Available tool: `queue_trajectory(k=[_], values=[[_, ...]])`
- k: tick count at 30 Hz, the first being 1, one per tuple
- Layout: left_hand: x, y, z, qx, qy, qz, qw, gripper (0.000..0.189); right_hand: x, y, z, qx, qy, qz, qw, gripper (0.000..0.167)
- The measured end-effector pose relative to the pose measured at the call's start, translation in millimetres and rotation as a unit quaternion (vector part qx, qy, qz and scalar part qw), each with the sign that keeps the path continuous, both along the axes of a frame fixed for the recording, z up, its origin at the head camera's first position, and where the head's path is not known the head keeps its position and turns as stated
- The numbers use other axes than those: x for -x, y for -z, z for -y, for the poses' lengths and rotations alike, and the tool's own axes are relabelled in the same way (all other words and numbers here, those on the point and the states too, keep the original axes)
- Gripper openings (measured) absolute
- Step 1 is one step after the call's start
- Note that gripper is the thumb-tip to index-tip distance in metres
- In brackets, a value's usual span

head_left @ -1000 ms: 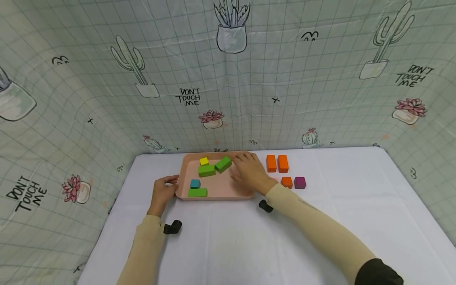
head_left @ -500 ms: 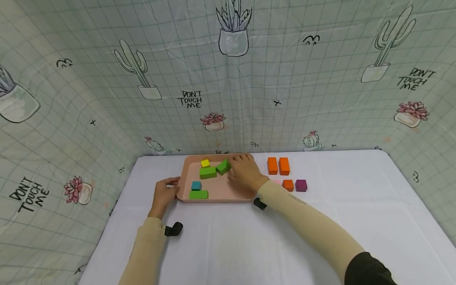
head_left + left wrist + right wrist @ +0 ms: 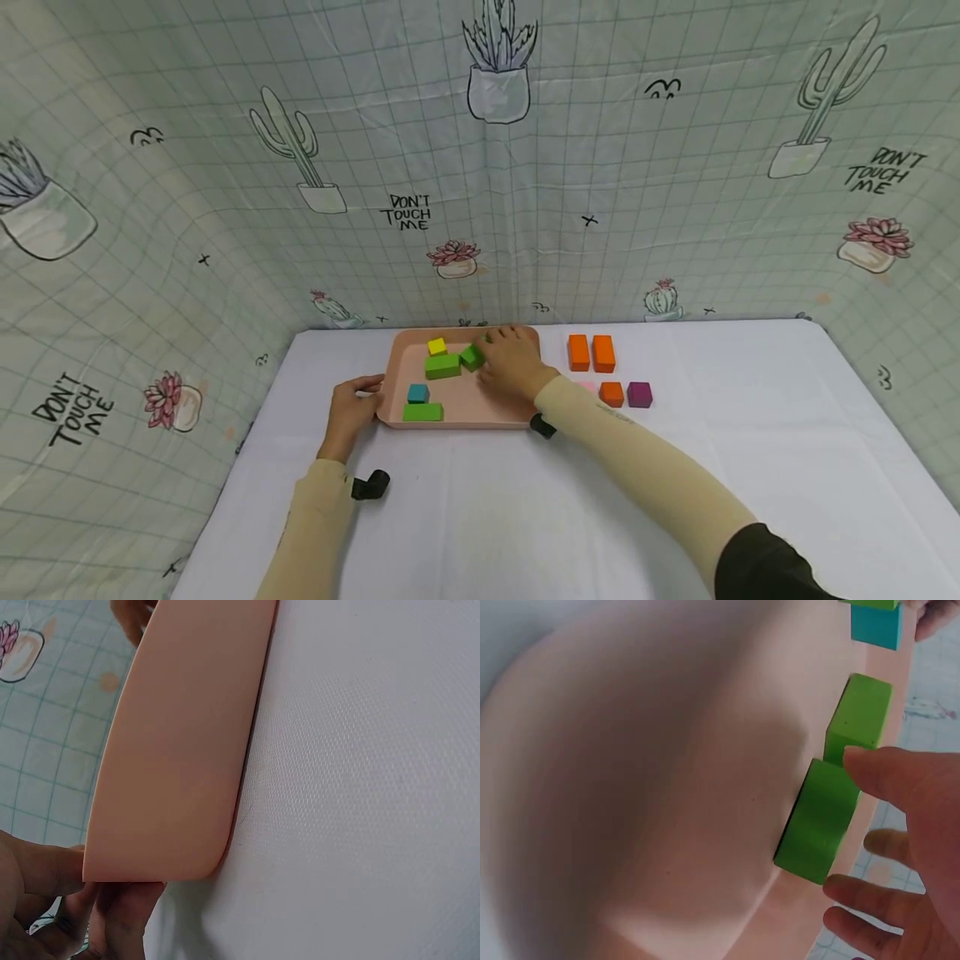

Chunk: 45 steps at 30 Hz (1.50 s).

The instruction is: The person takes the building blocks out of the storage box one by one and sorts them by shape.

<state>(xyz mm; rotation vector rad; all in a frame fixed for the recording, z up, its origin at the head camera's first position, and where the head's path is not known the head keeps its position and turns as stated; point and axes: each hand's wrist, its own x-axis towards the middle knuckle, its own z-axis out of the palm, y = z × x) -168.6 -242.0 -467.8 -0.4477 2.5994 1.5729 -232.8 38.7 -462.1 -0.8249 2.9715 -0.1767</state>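
Observation:
At the left edge of a pink tray (image 3: 495, 425), my left hand (image 3: 351, 414) grips its corner, with the thumb at the rim and the fingers (image 3: 127, 919) against the outer wall. My right hand (image 3: 513, 362) reaches over the tray's right part. It pinches a green block (image 3: 819, 821) at its two ends, thumb at one and fingertips at the other. This block lies slanted, its end close against a second green block (image 3: 442, 366). Behind that one sits a yellow cube (image 3: 437, 346). Nearer the front lie a blue cube (image 3: 417, 393) and a third green block (image 3: 423, 412).
Right of the tray, two orange blocks (image 3: 578, 352) stand side by side. Before them are an orange cube (image 3: 611, 394), a purple cube (image 3: 639, 394) and a pink piece (image 3: 587, 387) partly hidden by the right sleeve. A patterned cloth (image 3: 555, 167) hangs behind the white table (image 3: 465, 517).
My right hand has shifted left, and the slanted green block has turned with its near end closer to the second green block. The left hand keeps its place on the tray. The head view has tilted slightly.

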Motion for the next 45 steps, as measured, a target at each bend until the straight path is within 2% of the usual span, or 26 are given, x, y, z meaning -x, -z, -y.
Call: queue_trajectory(k=[11,23,28,34,45], values=[[0.5,1.4,-0.4,0.002,-0.002,-0.007,1.0,0.039,-0.2,-2.1,3,-0.007,-0.007,0.034,0.9994,0.048],[-1.8,0.7,-2.2,0.001,-0.001,-0.017,0.9999,0.04,-6.0,-4.4,-13,0.061,-0.043,0.065,0.9951,0.043],[-1.8,1.7,-1.7,0.006,0.001,-0.02,0.9998,0.04,-5.8,2.9,-19,0.051,-0.042,0.05,0.9965,0.052],[-2.0,2.8,-2.1,0.009,0.0,-0.021,0.9997,0.039,-6.9,7.5,-23,0.03,-0.026,0.02,0.999,0.05],[-3.1,1.4,-2.8,0.009,0.0,-0.024,0.9997,0.039,-14.2,5.4,-35,0.063,-0.022,-0.003,0.9977,0.051]])
